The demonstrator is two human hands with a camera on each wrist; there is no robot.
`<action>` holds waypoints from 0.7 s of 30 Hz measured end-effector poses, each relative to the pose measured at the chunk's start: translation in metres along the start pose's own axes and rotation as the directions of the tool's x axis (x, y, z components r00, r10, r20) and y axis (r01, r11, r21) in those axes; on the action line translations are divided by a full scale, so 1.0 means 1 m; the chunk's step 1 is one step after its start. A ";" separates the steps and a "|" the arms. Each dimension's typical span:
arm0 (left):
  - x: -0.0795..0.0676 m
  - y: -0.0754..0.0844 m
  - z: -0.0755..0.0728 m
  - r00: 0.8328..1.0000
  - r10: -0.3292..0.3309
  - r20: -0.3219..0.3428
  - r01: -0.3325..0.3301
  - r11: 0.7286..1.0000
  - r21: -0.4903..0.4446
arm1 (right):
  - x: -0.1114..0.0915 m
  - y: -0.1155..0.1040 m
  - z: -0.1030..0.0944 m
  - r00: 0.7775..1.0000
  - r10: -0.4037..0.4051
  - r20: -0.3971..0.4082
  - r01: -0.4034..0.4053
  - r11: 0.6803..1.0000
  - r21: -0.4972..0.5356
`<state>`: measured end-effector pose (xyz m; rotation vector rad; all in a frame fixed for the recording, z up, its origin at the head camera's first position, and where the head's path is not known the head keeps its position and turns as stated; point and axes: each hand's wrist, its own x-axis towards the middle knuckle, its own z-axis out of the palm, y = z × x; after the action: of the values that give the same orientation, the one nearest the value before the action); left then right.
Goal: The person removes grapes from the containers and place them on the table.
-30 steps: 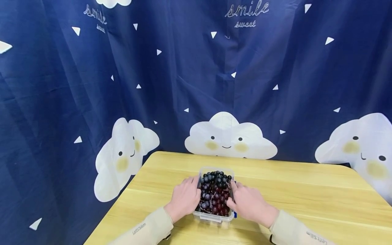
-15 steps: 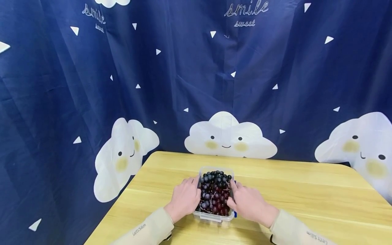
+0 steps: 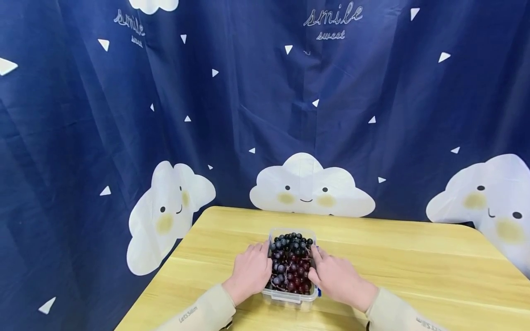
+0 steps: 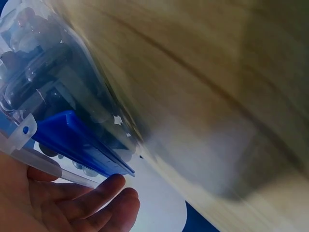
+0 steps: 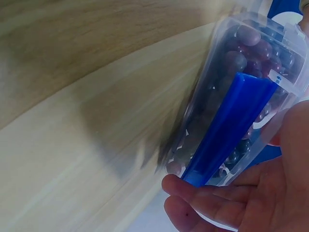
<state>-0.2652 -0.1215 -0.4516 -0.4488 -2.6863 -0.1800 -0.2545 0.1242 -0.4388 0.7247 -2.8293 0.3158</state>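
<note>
The pale, wood-grained table (image 3: 414, 266) looks smooth, so an uneven push could skid the clear, rounded-rectangular plastic food container (image 3: 290, 297) that stands upright on it between the hands. Its thin walls would probably bow under a hard squeeze, and one side lifted ahead of the other could tip the uncovered load. The left hand (image 3: 252, 269) and right hand (image 3: 337, 278) pinch opposite rims, thumbs above and fingers curled below; a slipping thumb might bruise fruit. Glossy blue hinged latches hang outside, one on the left wall (image 4: 82, 142) and one on the right wall (image 5: 229, 128), where fingertips beside them could snag. The grapes (image 3: 291, 270), round, dull blue-black to shiny wine-red, would likely roll out if tilted.
</note>
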 end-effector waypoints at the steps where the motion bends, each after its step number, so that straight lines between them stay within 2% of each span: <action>1: 0.000 0.000 0.000 1.000 0.000 -0.004 0.000 1.000 -0.001 | 0.000 0.000 0.000 1.000 -0.001 -0.002 0.001 1.000 0.001; 7: 0.004 0.000 0.002 1.000 -0.012 -0.006 0.012 1.000 -0.017 | 0.001 0.003 -0.003 1.000 -0.001 -0.009 0.001 1.000 -0.018; 14: 0.000 -0.002 0.000 0.999 -0.035 0.015 0.035 0.999 -0.022 | 0.001 0.001 -0.001 1.000 -0.003 -0.008 0.003 0.999 -0.047; 21: -0.001 -0.003 0.002 0.999 -0.038 0.009 0.039 0.999 -0.023 | 0.003 -0.002 -0.006 0.999 -0.032 -0.010 0.031 0.992 -0.121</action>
<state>-0.2659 -0.1242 -0.4541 -0.4057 -2.7047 -0.2206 -0.2555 0.1225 -0.4323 0.7384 -2.7934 0.1421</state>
